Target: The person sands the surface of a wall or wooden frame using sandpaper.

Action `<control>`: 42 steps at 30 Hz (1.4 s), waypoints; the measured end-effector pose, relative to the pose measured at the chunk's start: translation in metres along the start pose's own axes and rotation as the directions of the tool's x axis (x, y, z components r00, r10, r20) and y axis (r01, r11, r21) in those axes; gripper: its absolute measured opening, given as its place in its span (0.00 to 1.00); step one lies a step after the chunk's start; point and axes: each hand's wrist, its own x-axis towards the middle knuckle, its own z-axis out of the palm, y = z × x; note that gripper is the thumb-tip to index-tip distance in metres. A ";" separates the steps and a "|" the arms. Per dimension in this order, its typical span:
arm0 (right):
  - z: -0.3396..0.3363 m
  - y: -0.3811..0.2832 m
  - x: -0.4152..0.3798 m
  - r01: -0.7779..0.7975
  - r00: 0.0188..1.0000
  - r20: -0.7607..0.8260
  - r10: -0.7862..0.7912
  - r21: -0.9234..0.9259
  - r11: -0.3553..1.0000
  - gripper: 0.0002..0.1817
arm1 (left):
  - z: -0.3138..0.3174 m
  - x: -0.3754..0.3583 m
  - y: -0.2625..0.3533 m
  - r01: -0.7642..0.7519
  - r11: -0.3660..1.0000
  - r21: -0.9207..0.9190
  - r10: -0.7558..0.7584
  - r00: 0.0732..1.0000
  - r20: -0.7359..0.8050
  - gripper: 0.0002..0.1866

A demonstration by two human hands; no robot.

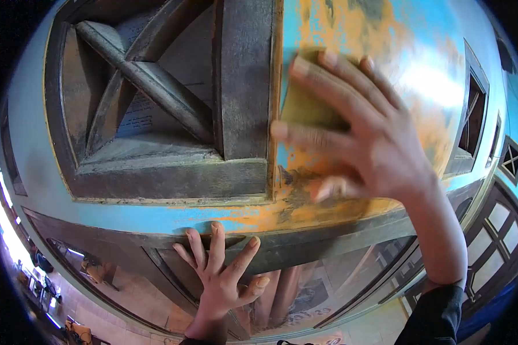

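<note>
My right hand (362,138) presses a yellowish-green sanding pad (308,103) flat against a blue painted wall (426,75), where the paint is worn to orange patches. The pad sits just right of a dark wooden window frame (244,80). My left hand (221,276) rests lower down with fingers spread, its fingertips touching the dark ledge (155,241) under the frame. It holds nothing.
The dark frame holds crossed wooden bars (138,75). More small dark windows (472,121) sit along the wall to the right. Below the ledge are a tiled floor (126,299) and scattered objects at lower left.
</note>
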 end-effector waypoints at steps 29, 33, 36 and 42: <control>0.015 -0.035 -0.088 -0.494 0.863 -0.123 0.490 -0.004 0.869 0.35 | 0.005 0.000 0.002 0.000 1.000 -0.007 0.000 0.999 -0.041 0.30; 0.023 -0.100 -0.106 -0.385 0.923 0.055 0.381 0.110 0.916 0.35 | 0.009 0.003 0.001 -0.021 1.000 0.020 0.022 0.996 -0.084 0.32; 0.025 -0.082 -0.142 -0.518 0.854 -0.020 0.519 0.049 0.854 0.34 | 0.015 0.002 -0.003 -0.061 0.998 0.020 0.063 0.988 -0.138 0.34; 0.043 -0.125 -0.177 -0.568 0.818 -0.016 0.576 0.142 0.811 0.32 | 0.021 0.005 0.000 -0.043 0.998 0.039 0.051 0.976 -0.212 0.36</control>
